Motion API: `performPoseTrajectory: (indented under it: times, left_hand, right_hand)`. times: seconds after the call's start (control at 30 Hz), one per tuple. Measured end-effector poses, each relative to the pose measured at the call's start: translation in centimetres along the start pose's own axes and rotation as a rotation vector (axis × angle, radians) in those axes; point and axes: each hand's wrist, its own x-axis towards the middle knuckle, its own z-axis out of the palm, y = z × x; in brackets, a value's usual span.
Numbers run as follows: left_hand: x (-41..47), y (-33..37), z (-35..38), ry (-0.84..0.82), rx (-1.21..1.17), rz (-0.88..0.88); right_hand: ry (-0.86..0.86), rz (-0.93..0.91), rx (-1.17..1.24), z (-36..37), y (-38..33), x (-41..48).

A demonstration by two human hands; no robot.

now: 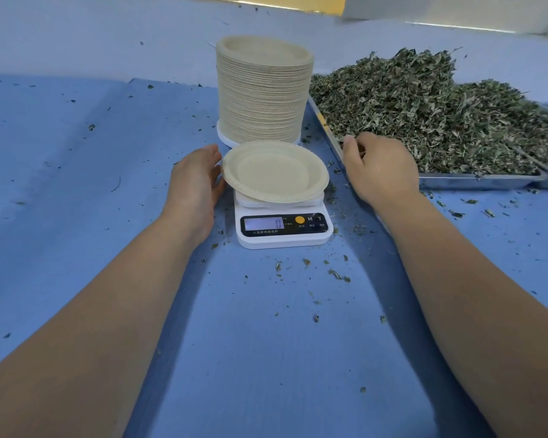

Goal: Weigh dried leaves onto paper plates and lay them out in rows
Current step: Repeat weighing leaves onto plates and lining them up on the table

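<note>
Touching the paper plate [274, 172] on the scale [282, 230] from the left, the left hand [196, 184] lay flat; the right hand [380, 167] pinched dried leaves [424, 115] in the tray [475, 182].

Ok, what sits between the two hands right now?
In the head view, an empty paper plate on the white scale lies between the left hand and the right hand.

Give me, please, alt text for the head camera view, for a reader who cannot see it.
An empty paper plate sits on a white kitchen scale reading 0, the left hand beside its rim. The right hand reaches into dried leaves heaped on a metal tray; a tall stack of plates stands behind the scale.
</note>
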Motion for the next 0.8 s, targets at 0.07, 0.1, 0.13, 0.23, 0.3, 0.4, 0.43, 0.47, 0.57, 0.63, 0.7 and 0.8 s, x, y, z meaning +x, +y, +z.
performPoseTrajectory:
  times: [0.07, 0.1, 0.13, 0.23, 0.3, 0.4, 0.43, 0.47, 0.57, 0.63, 0.7, 0.8]
  left_hand:
    - [0.2, 0.1, -0.1, 0.005, -0.027, -0.014]
    - [0.3, 0.2, -0.1, 0.007, -0.033, -0.021]
    - [0.4, 0.2, -0.2, 0.009, -0.034, -0.024]
    - [0.5, -0.1, -0.1, 0.007, -0.002, -0.011]
    - [0.4, -0.3, 0.1, 0.005, 0.041, 0.008]
    - [0.3, -0.5, 0.5, 0.008, 0.084, 0.032]
    - [0.3, -0.5, 0.6, 0.007, 0.091, 0.038]
    - [0.3, -0.6, 0.7, 0.008, 0.096, 0.047]
    - [0.5, -0.7, 0.7, 0.007, 0.107, 0.055]
    - [0.5, -0.8, 0.5, -0.011, 0.110, 0.057]
    - [0.5, -0.9, 0.3, -0.027, 0.126, 0.061]
    - [0.6, -0.9, 0.1, -0.030, 0.125, 0.065]
  right_hand:
    - [-0.073, -0.012, -0.040, -0.2, 0.2, 0.5]
    - [-0.153, 0.009, -0.056, -0.3, 0.2, 0.9]
    - [-0.252, 0.041, -0.067, -0.3, 0.1, 1.3]
    - [-0.525, 0.096, -0.080, -0.3, 0.0, 2.7]
    - [-0.608, 0.077, -0.047, -0.1, 0.1, 3.3]
    - [-0.564, 0.067, -0.023, 0.8, 0.6, 3.6]
    - [-0.537, 0.083, -0.019, 0.9, 0.7, 3.6]
    - [-0.502, 0.098, -0.014, 1.0, 0.7, 3.8]
    - [-0.456, 0.096, 0.002, 0.8, 0.2, 4.7]
    - [-0.578, 0.094, -0.019, 1.1, -0.4, 4.9]
    - [-0.649, 0.083, -0.072, 1.5, -0.6, 4.6]
    - [-0.610, 0.100, -0.065, 1.6, -0.2, 4.2]
